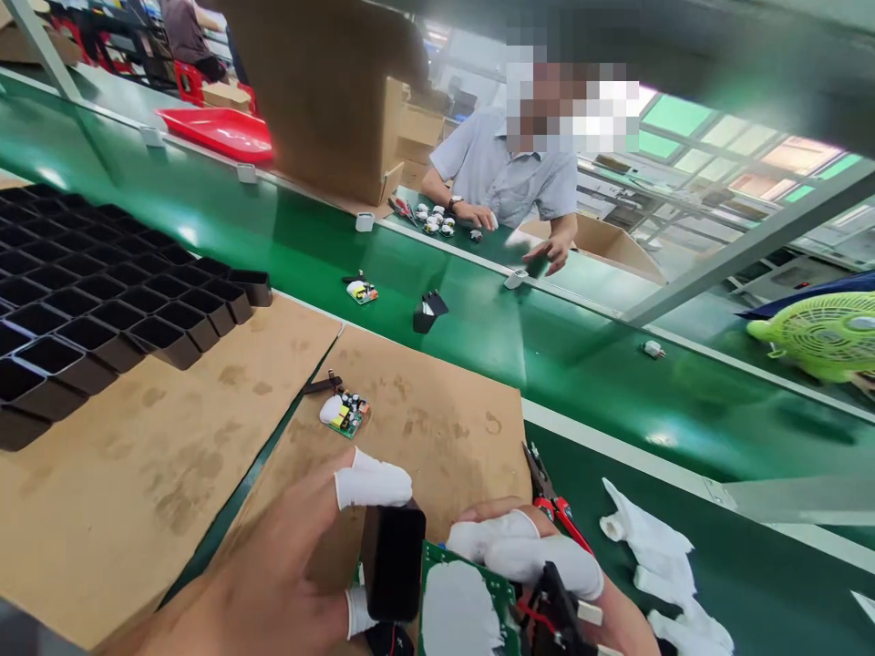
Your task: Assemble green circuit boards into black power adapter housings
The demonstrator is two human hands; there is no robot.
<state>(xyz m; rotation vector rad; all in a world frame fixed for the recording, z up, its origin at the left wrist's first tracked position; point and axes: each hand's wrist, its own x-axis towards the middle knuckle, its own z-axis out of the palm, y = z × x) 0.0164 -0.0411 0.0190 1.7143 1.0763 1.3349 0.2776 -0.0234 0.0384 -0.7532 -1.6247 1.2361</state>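
Observation:
My left hand (293,547), white finger cots on thumb and finger, grips a small black plastic casing (396,565) by its sides. Right beside the casing, my right hand (553,551), also in white finger cots, holds a green circuit board (461,606) coated with a patch of white compound. A black plug piece (561,597) with a red wire hangs by the board's right side. Part of the board passes behind the casing, and the lower frame edge cuts it off. Ahead on the cardboard (437,392) lies another circuit board (347,415) with white compound.
Rows of black casings (123,301) stand at left. Red-handled pliers (557,506) and crumpled white cloth (656,556) lie at right. The green belt (478,355) carries a board (362,290) and a black casing (427,314). A co-worker (506,169) sits opposite, near a green fan (820,333).

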